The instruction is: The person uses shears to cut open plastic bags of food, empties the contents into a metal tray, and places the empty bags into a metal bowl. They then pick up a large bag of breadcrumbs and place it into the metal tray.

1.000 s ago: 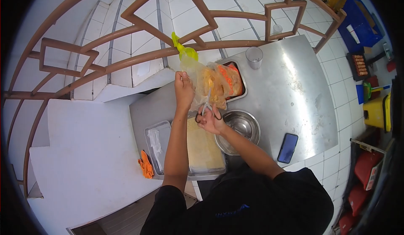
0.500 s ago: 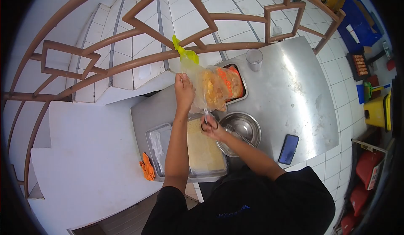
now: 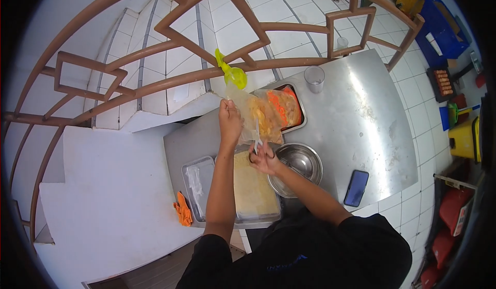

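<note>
My left hand is closed on the upper left side of a clear plastic bag with orange-yellow food in it, held up over the steel table. In my right hand are scissors, their blades pointing up against the bag. Behind the bag, a tray holds more bagged orange and red food. Below my right hand sits a steel bowl with a utensil inside. Under my forearms lies a tray of pale yellow contents.
A clear cup stands near the table's far edge, and a phone lies at the right. A bright green object is by the brown railing. At the left are a clear tray and an orange cloth.
The view has shifted slightly, so the scene sits a little lower. The scissor blades now stand more upright and farther up against the bag.
</note>
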Demonstrator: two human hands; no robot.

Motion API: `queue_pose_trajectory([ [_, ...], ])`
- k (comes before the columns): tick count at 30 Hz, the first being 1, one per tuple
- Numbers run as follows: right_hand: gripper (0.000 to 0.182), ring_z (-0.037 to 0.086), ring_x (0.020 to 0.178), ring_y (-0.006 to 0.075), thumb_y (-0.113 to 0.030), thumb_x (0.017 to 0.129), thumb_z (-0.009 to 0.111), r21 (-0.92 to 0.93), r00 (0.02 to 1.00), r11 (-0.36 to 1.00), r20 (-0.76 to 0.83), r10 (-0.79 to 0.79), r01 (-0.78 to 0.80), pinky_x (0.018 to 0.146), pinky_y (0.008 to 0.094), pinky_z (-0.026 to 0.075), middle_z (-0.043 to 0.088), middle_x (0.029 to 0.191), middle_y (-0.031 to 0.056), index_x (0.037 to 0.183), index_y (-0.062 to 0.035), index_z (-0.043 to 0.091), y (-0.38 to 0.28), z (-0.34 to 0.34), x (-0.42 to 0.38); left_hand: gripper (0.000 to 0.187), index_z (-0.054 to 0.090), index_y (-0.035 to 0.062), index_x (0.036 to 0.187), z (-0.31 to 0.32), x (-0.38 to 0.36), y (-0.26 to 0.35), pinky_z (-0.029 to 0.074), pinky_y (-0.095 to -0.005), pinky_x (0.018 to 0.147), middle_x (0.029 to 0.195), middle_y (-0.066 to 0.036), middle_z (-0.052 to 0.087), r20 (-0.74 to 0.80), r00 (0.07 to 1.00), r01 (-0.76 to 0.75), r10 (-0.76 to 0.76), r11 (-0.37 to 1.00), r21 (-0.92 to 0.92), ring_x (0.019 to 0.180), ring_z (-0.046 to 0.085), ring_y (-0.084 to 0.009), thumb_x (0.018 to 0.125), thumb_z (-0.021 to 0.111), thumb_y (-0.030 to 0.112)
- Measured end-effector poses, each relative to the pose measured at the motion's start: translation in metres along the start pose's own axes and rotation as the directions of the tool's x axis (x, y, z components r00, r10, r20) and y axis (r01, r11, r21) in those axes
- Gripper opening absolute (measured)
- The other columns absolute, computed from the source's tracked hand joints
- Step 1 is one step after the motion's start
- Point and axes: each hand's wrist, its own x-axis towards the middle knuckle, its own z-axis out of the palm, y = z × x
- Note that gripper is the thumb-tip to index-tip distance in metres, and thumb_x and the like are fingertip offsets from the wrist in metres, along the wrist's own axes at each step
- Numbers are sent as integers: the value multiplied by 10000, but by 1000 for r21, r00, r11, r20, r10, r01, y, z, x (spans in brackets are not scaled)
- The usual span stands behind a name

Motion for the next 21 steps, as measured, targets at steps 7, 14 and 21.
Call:
queue_pose_trajectory([
  [7,527,414,608,64,-646,886,525,34,995,998,-84,53,-50,586,232,356,473,767,-34,980,-127,535,-1,-19,11,295,367,157,855,0,5,-2,213,-218,354,596,57,325,-33,999,32,-33,999,-28,427,242,-29,1049,379,379],
  [14,564,371,554,89,-692,874,475,251,985,968,-163,65,-22,556,250,345,428,664,-16,987,-144,542,-27,25,25,288,370,130,854,-3,-10,18,290,-221,374,607,43,362,12,990,138,-138,989,-44,450,324,-39,1059,366,333],
  [21,659,377,581,110,-741,831,467,124,995,992,-98,18,-6,492,217,294,319,514,-64,1012,-121,597,-6,19,19,313,374,154,855,-7,5,6,213,-213,354,601,61,324,13,1000,19,-19,999,-37,430,237,-30,1045,378,403],
])
